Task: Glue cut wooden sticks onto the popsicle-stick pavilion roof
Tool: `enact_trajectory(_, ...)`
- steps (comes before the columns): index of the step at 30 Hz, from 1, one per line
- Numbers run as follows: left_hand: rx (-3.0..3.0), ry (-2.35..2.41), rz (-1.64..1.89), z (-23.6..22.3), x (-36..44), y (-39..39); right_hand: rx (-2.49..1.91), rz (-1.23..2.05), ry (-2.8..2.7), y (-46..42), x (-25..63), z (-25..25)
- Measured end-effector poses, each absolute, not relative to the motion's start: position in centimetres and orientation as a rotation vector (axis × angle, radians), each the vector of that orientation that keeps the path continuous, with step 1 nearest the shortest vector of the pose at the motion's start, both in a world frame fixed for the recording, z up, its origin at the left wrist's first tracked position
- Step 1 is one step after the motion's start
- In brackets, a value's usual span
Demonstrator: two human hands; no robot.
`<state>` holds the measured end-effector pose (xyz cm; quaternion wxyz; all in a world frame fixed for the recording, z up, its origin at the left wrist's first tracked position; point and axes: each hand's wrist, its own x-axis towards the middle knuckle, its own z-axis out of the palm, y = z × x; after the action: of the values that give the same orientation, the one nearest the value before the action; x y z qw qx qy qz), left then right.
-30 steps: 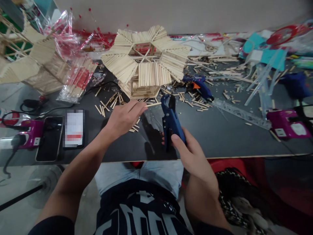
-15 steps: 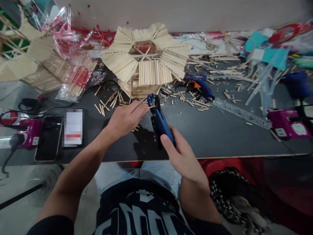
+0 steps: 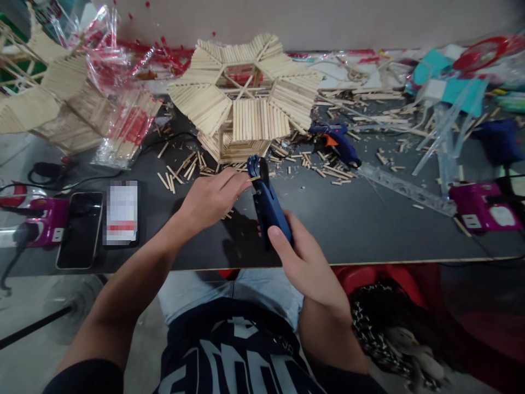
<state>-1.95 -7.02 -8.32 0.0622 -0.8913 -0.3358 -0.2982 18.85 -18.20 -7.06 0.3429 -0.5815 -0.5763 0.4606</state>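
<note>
My right hand (image 3: 305,257) is closed around the handles of a blue hand cutter (image 3: 268,205), whose head points away from me over the dark table. Pinched in the fingers of my left hand (image 3: 215,197) is a thin wooden stick (image 3: 254,179); its end lies at the cutter's jaws. Whether the blades touch the stick I cannot tell. Just beyond both hands stands a star-shaped structure of wooden sticks (image 3: 260,120), with an opening in its top. Short cut stick pieces (image 3: 192,166) lie near my left hand.
An orange-triggered blue glue gun (image 3: 342,145) lies right of the structure. Two phones (image 3: 80,230) and a purple power socket (image 3: 47,221) are at left, another purple socket (image 3: 484,208) at right. Bagged sticks (image 3: 129,128) lie beside a second wooden structure (image 3: 53,98).
Both hands, the stick and the cutter keep almost the same positions. The whole view has shifted very slightly.
</note>
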Motion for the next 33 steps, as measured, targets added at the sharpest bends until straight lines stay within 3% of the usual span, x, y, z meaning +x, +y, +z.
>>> enact_trajectory(33, -2.748, -1.027, -0.871, -9.0, -2.5, -6.3, -1.581, 0.982, -1.65, -17.7, 17.2, -7.1)
